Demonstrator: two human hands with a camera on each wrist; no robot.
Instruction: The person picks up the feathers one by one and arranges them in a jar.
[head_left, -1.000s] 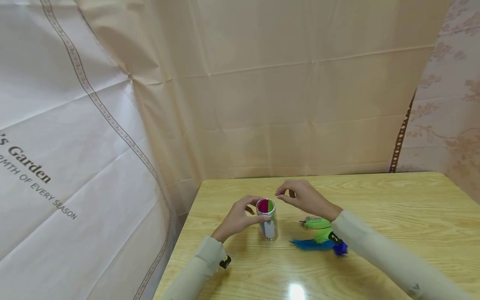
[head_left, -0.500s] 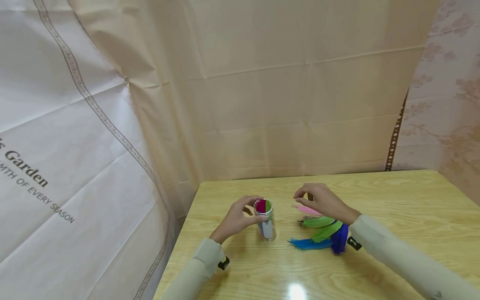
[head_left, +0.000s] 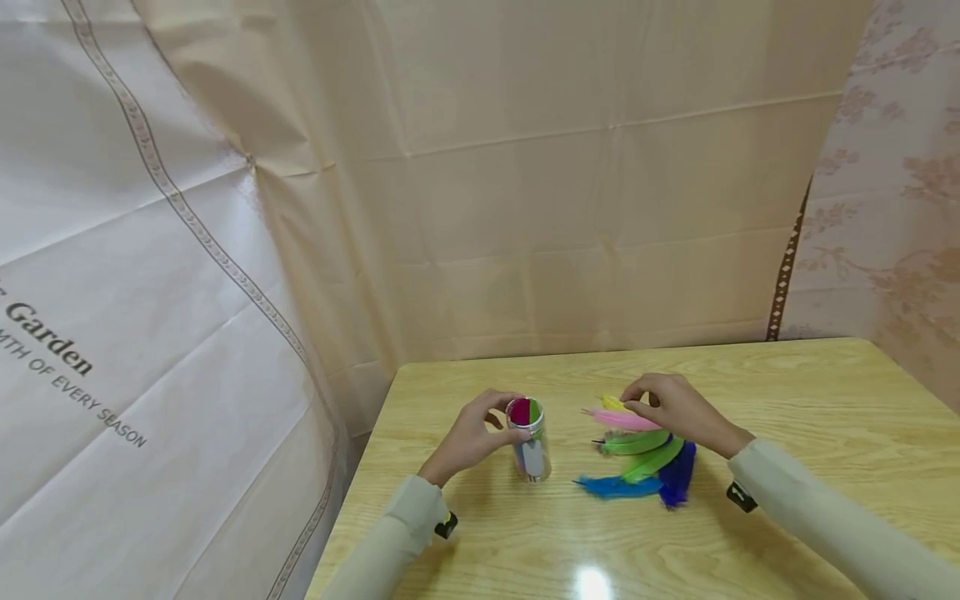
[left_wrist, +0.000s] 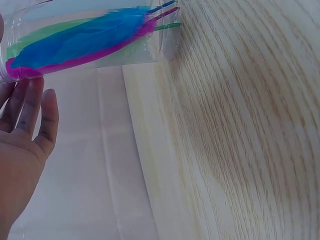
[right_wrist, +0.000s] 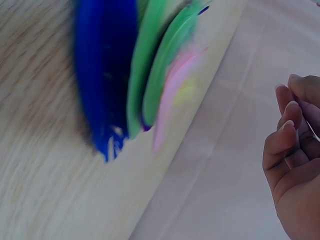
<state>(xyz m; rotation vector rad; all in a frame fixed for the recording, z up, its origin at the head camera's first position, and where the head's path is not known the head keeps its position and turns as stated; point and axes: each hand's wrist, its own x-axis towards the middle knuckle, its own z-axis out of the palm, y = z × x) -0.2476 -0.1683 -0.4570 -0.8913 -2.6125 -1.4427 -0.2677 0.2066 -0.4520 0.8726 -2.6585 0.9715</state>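
A clear jar (head_left: 533, 465) stands upright on the table, my left hand (head_left: 468, 439) gripping it near the rim with thumb and fingers. Inside it, the left wrist view shows a blue feather (left_wrist: 82, 40), a magenta feather (left_wrist: 85, 61) and green. My right hand (head_left: 686, 411), thumb and index tips together and other fingers curled, hovers by a yellow feather (head_left: 612, 403). No item shows between its fingertips in the right wrist view. Below it lie a pink feather (head_left: 622, 419), green feathers (head_left: 652, 462), a bright blue feather (head_left: 618, 487) and a dark blue feather (head_left: 678, 477).
The wooden table (head_left: 480, 550) has its left edge just beyond my left forearm. A beige cloth (head_left: 510, 250) hangs behind the far edge, with a white printed cloth (head_left: 150, 333) at the left.
My right hand has moved right, away from the jar, uncovering the pink and yellow feathers and more of the dark blue one. My left hand keeps its grip on the jar.
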